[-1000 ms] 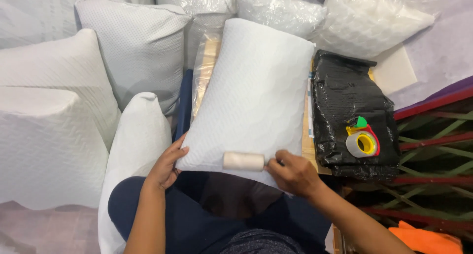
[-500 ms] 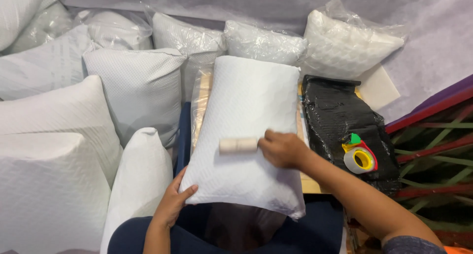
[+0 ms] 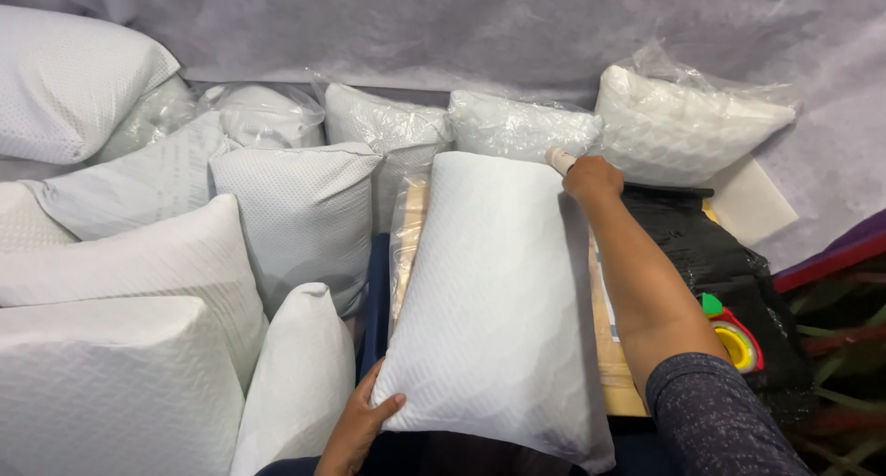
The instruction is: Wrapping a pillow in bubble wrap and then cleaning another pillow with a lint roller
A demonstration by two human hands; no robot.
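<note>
A white quilted pillow lies lengthwise on the wooden tabletop, its near end hanging over the front edge toward the person. The left hand grips the pillow's near left corner, thumb on top and the fingers tucked underneath. The right hand reaches along the pillow's right edge to its far right corner, fingers clenched around a pale lint roller, whose roll end pokes out just past the pillow's top edge.

Room is tight at the far side: three plastic-wrapped pillows stand in a row right behind the pillow's top edge, against the grey fabric backdrop. To the left, a narrow dark gap separates the pillow from a crowd of bare white pillows leaning on one another, the nearest one just beside the left hand. To the right, a strip of bare wood shows between the pillow's edge and a black plastic-wrapped bundle. A tape dispenser in red, green and yellow sits on that bundle, near the right forearm
</note>
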